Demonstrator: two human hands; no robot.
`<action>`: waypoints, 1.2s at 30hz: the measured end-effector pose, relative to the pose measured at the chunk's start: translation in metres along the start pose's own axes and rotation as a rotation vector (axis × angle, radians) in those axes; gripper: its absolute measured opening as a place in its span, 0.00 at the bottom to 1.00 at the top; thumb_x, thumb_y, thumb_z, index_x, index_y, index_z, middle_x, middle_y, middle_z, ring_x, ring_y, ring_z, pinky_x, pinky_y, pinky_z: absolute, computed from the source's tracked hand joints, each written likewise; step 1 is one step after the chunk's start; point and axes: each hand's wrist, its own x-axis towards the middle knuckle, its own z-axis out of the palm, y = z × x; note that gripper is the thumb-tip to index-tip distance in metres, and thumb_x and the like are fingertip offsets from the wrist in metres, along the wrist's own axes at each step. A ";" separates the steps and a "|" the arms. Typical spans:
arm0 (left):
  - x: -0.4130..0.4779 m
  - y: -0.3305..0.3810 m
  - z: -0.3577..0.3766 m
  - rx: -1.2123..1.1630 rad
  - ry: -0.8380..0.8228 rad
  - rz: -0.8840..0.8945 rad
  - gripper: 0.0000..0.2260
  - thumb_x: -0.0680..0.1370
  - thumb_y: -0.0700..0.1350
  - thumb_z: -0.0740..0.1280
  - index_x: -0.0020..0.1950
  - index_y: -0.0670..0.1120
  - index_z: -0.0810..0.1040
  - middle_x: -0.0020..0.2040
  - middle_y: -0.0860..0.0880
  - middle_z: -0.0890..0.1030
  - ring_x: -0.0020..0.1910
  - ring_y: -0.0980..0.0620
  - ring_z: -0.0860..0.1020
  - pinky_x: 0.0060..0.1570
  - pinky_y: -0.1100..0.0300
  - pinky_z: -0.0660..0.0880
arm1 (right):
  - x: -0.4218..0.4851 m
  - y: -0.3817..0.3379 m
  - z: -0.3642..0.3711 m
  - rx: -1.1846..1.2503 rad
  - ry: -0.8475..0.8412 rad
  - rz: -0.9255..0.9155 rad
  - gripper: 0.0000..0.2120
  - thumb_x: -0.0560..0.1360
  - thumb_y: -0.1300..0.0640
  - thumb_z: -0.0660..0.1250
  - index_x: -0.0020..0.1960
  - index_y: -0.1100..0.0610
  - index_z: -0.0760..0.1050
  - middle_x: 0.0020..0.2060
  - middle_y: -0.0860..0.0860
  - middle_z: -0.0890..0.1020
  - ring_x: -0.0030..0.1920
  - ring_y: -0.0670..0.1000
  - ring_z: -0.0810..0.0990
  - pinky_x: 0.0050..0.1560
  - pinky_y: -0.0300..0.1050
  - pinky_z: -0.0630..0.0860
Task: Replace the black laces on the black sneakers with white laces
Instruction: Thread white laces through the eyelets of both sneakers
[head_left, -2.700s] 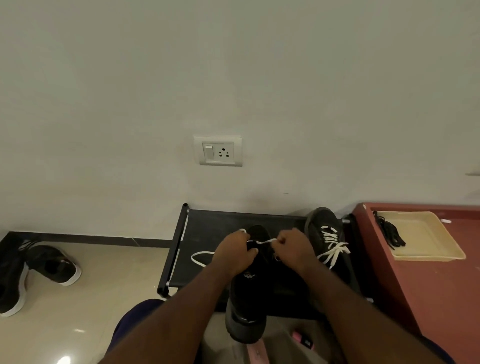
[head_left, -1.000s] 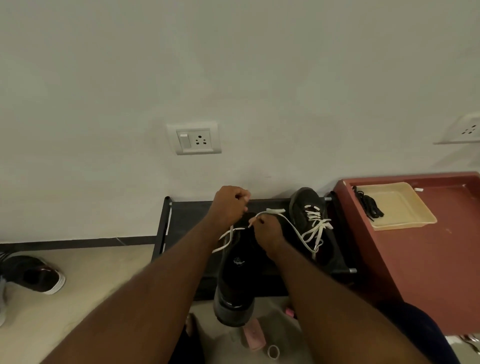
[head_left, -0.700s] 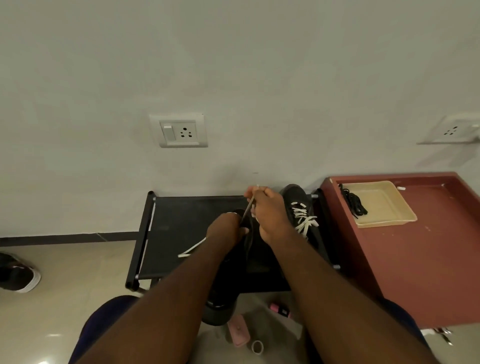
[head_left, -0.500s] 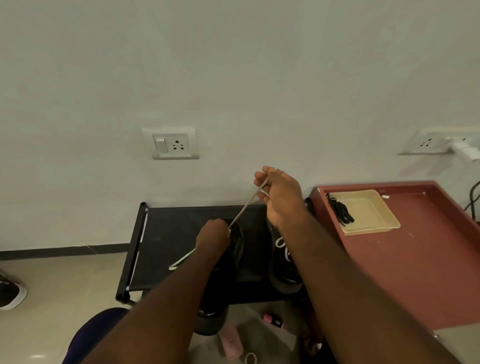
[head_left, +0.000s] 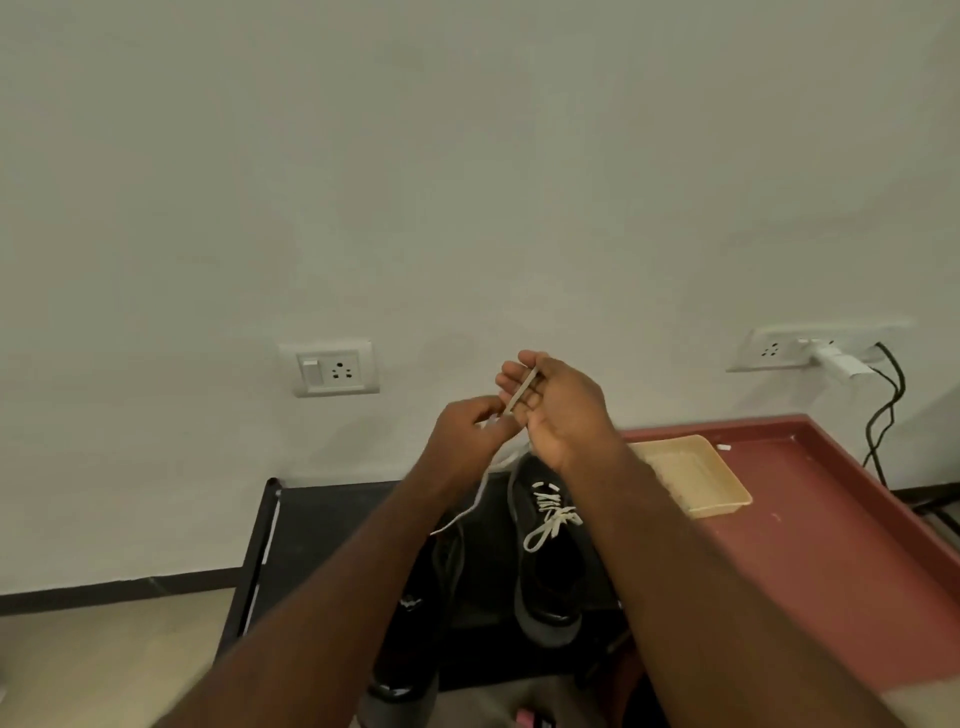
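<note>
Two black sneakers stand on a low black stand (head_left: 322, 525). The right sneaker (head_left: 545, 571) carries white laces tied in a bow. The left sneaker (head_left: 415, 639) lies mostly under my left forearm. A white lace (head_left: 475, 501) rises from it to my hands, which are raised above the shoes. My left hand (head_left: 467, 441) pinches the lace. My right hand (head_left: 558, 410) holds the lace stretched taut across its fingers, close beside the left.
A beige tray (head_left: 696, 478) sits on a dark red table (head_left: 831, 545) at the right. Wall sockets (head_left: 332, 368) are behind, and one at the right has a plug and black cable (head_left: 883, 410). Small pink items lie on the floor below the stand.
My left hand rose from the sneaker to meet my right hand above the shoes, drawing the white lace up. The view tilted upward and to the right.
</note>
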 end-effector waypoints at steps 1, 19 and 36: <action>0.002 0.013 -0.004 0.004 0.024 0.029 0.11 0.79 0.47 0.68 0.45 0.39 0.84 0.38 0.42 0.83 0.35 0.51 0.77 0.37 0.60 0.71 | -0.003 0.003 0.001 0.009 0.001 0.003 0.10 0.83 0.60 0.59 0.50 0.61 0.78 0.41 0.57 0.84 0.44 0.54 0.85 0.46 0.46 0.81; -0.050 -0.025 -0.053 0.613 -0.013 -0.194 0.12 0.79 0.48 0.69 0.36 0.46 0.79 0.34 0.48 0.80 0.36 0.50 0.79 0.39 0.59 0.72 | -0.039 -0.085 0.012 -0.001 0.004 -0.120 0.09 0.82 0.62 0.59 0.45 0.58 0.75 0.37 0.53 0.79 0.36 0.51 0.79 0.46 0.47 0.78; -0.064 -0.070 -0.068 0.812 0.017 -0.382 0.13 0.80 0.51 0.66 0.55 0.42 0.79 0.53 0.43 0.81 0.55 0.43 0.79 0.52 0.53 0.75 | -0.018 -0.095 -0.011 0.115 0.130 -0.162 0.13 0.85 0.55 0.54 0.46 0.57 0.74 0.33 0.51 0.76 0.30 0.48 0.74 0.36 0.42 0.74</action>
